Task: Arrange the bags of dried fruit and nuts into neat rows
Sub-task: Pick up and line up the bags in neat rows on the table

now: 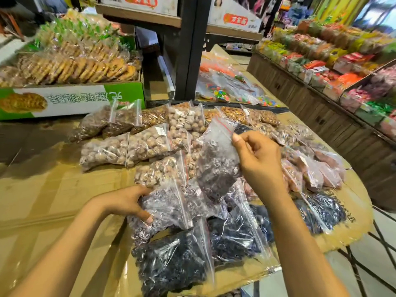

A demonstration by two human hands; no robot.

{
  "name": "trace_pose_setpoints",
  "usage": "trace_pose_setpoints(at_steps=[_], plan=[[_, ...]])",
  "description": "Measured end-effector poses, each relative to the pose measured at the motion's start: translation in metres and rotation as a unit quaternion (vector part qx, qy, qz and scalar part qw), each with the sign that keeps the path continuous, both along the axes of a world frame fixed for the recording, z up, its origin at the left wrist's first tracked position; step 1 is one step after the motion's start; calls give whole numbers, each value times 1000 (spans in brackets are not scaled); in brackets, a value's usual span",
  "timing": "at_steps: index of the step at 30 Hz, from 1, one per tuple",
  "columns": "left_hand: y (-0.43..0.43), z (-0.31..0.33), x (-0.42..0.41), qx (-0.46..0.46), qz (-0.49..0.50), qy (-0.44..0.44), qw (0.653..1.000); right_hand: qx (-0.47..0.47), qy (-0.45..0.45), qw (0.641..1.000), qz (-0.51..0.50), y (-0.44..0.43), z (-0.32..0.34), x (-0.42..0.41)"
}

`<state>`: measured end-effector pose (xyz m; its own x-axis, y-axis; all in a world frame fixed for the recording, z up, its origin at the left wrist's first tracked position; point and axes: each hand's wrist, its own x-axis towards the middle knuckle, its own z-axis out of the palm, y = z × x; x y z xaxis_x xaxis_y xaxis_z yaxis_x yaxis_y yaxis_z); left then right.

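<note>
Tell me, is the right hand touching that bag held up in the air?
Touching. The head view shows the right hand pinching the top edge of the lifted bag between thumb and fingers.

A green-and-white carton [70, 99] of wrapped biscuits [85, 67] is sitting beside a black shelf post [190, 50], facing sloped snack shelves [334, 58].

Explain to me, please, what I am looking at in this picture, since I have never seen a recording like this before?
There is no machine here: a person wears a camera on the head, looking forward and down at their own bare hands. The one picture is that view. On flattened cardboard lie many clear zip bags of nuts and dried fruit, pale ones farther away, dark ones nearer. The right hand lifts a bag of dark fruit by its top edge. The left hand rests its grip on another bag lying in the pile.
</note>
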<state>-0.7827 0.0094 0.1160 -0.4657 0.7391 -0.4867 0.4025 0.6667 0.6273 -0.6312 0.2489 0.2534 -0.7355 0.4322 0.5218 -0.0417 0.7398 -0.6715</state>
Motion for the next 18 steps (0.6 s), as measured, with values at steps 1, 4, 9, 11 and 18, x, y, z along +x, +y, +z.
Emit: trace_pose_setpoints(at_steps=[1,4,9,11,18], plan=[[0,4,3,44,34,-29,998,-1,1,1000,16,-7,4,-1],[-3,20,17,270,194,-79,940,-2,10,998,62,-28,18,-5],[16,31,59,449,293,-279,796,-142,61,975,161,-52,30,-16],[24,32,73,485,332,-400,703,-209,80,958,181,-55,27,-21],[7,30,61,494,445,-340,665,-93,-196,962,165,-23,-19,-32]])
